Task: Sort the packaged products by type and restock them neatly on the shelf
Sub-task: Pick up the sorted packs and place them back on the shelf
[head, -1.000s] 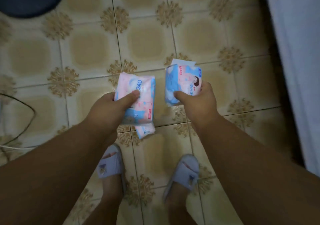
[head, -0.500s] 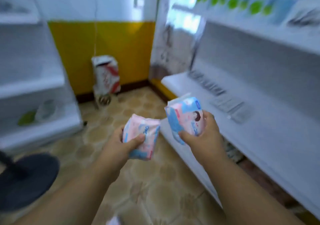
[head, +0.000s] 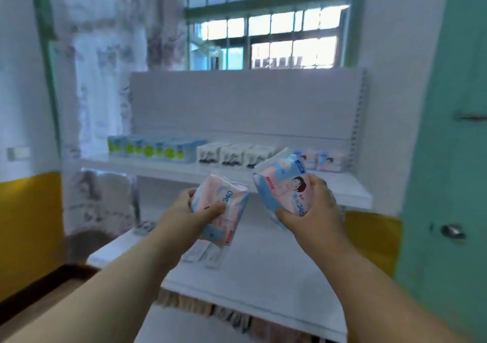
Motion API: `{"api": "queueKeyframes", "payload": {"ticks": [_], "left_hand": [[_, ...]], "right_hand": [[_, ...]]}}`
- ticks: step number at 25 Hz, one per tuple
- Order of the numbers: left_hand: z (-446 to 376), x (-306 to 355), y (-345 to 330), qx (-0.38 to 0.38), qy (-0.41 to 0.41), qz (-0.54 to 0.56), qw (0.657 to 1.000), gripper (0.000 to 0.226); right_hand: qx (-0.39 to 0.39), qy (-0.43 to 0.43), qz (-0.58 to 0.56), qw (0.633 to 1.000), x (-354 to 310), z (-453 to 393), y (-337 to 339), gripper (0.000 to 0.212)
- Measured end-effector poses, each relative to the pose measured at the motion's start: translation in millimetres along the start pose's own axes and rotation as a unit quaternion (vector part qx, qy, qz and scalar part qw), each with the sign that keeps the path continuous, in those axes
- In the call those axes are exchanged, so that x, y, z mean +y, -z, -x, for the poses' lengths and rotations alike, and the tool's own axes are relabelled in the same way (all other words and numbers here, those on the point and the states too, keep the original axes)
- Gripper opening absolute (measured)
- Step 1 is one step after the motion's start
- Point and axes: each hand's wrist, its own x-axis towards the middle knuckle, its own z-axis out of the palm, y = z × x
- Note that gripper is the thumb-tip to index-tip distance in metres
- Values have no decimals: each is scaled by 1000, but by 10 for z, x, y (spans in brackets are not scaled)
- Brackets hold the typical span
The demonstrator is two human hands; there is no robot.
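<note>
The left hand [head: 196, 212] grips one pink-and-blue pack [head: 220, 212]; the right hand [head: 313, 205] grips another pack [head: 283, 188]. At twelve o'clock the shelf [head: 350, 193] already carries three sorted rows, matching packs [head: 320, 160] at one o'clock. These two are not yet shelved.

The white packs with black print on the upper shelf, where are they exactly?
In the head view, the white packs stand mid-shelf, between the green-dotted packs on their left and the pink-and-blue packs on their right.
</note>
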Motion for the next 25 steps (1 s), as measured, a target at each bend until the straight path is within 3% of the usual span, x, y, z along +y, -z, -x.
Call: {"api": "queueKeyframes", "payload": {"ticks": [5, 10, 16, 21, 25], "left_hand": [[-524, 364, -1106, -52, -29, -21, 998, 51], [-1132, 645, -1858, -81, -86, -180, 977, 50], [-2203, 494, -2329, -142, -145, -429, 880, 59], [-3360, 274, -2729, -203, -180, -494, 826, 70], [-3974, 49, -3096, -230, -234, -542, 774, 74]], "right_hand": [[37, 25, 67, 997, 400, -627, 1006, 78], [-17, 11, 110, 994, 931, -1365, 1510, 82], [-13, 38, 275, 961, 1554, -2127, 1393, 82], [-23, 55, 414, 908, 1995, -2775, 1065, 79], [-80, 24, 485, 870, 2259, -3178, 863, 76]]}}
